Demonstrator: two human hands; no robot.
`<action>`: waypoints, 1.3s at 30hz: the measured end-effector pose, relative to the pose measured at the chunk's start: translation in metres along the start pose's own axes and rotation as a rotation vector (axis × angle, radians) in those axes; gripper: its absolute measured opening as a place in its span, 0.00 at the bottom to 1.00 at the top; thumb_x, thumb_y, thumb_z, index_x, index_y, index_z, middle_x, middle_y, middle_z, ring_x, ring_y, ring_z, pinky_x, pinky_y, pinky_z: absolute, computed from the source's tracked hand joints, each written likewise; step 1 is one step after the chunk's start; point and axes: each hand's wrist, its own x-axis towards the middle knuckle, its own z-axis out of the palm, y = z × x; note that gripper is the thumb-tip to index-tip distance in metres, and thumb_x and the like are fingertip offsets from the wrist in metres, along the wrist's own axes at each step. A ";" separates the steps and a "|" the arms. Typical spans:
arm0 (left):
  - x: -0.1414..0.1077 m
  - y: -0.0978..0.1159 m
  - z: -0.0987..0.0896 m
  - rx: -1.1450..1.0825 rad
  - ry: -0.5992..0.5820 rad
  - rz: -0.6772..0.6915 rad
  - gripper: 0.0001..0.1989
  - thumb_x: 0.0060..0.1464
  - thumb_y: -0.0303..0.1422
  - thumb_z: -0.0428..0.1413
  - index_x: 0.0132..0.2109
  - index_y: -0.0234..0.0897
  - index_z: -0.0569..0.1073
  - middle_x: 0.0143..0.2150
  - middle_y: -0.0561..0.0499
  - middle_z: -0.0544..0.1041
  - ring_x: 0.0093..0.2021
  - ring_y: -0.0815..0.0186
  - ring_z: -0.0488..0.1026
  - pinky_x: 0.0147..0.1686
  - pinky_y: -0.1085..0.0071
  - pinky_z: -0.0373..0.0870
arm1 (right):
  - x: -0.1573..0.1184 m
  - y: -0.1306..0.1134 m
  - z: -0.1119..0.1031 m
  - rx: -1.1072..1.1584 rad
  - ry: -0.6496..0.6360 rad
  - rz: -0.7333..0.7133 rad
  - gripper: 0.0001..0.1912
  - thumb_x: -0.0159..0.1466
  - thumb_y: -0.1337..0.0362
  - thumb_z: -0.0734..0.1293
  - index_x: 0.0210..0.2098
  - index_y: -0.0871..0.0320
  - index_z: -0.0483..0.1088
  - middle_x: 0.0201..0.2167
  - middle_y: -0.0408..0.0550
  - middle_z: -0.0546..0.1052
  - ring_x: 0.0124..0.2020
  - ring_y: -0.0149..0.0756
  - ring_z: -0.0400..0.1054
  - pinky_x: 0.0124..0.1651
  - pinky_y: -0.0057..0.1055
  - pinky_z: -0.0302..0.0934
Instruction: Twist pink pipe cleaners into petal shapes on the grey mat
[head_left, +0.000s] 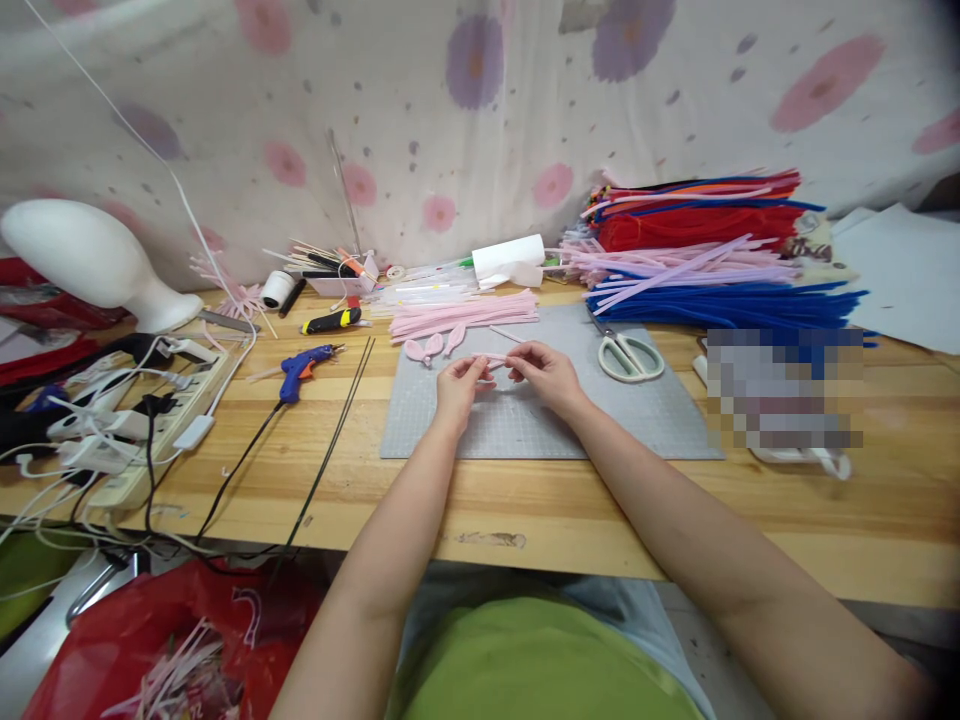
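Note:
Between my two hands stretches a pink pipe cleaner, held over the grey cutting mat. My left hand pinches one end of it, and my right hand grips the other with thumb and fingers. Just beyond my left hand lie several pink petal-shaped loops made of pipe cleaner. Behind them rests a bundle of straight pink pipe cleaners. Scissors with pale green handles lie on the mat to the right of my right hand.
Stacks of red and blue pipe cleaners stand at the back right. Left of the mat are a blue glue gun, a yellow-black cutter and thin dark rods. A cabled power strip sits farther left.

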 end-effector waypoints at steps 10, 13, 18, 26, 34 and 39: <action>0.006 -0.004 -0.004 0.010 0.021 0.037 0.13 0.36 0.37 0.60 0.28 0.32 0.73 0.21 0.55 0.70 0.20 0.76 0.66 0.25 0.73 0.68 | 0.000 -0.002 0.000 0.157 -0.046 0.235 0.16 0.47 0.52 0.67 0.25 0.59 0.65 0.22 0.44 0.72 0.20 0.27 0.65 0.20 0.23 0.57; 0.005 -0.002 -0.004 0.036 -0.028 0.039 0.12 0.35 0.37 0.60 0.27 0.32 0.73 0.21 0.55 0.71 0.20 0.75 0.66 0.25 0.74 0.67 | 0.002 0.001 -0.004 0.234 -0.023 0.344 0.18 0.47 0.51 0.67 0.23 0.60 0.65 0.18 0.43 0.70 0.15 0.24 0.61 0.16 0.21 0.53; 0.004 -0.001 -0.005 0.042 -0.017 0.029 0.13 0.35 0.37 0.60 0.28 0.32 0.73 0.21 0.55 0.71 0.20 0.75 0.66 0.24 0.74 0.67 | 0.001 0.000 -0.006 0.218 0.006 0.318 0.17 0.48 0.51 0.67 0.23 0.60 0.64 0.17 0.41 0.69 0.14 0.21 0.58 0.15 0.20 0.50; 0.000 -0.002 -0.001 0.114 -0.079 -0.003 0.15 0.34 0.38 0.61 0.30 0.31 0.73 0.24 0.52 0.72 0.22 0.73 0.67 0.23 0.74 0.67 | -0.003 -0.007 0.003 0.029 -0.080 0.141 0.15 0.54 0.51 0.62 0.26 0.58 0.61 0.13 0.37 0.66 0.11 0.22 0.54 0.14 0.21 0.47; -0.003 0.001 0.001 0.080 -0.076 -0.024 0.15 0.33 0.39 0.61 0.27 0.31 0.73 0.21 0.53 0.70 0.21 0.74 0.66 0.23 0.75 0.66 | -0.004 -0.005 0.006 -0.017 -0.065 0.081 0.15 0.56 0.51 0.59 0.27 0.57 0.60 0.12 0.36 0.64 0.11 0.22 0.53 0.15 0.21 0.46; -0.002 0.000 0.002 0.034 -0.069 -0.031 0.15 0.35 0.39 0.60 0.28 0.31 0.71 0.22 0.54 0.69 0.21 0.74 0.66 0.21 0.75 0.67 | -0.002 0.000 0.006 -0.014 -0.002 0.071 0.13 0.57 0.52 0.59 0.28 0.56 0.59 0.12 0.35 0.64 0.11 0.23 0.53 0.15 0.21 0.46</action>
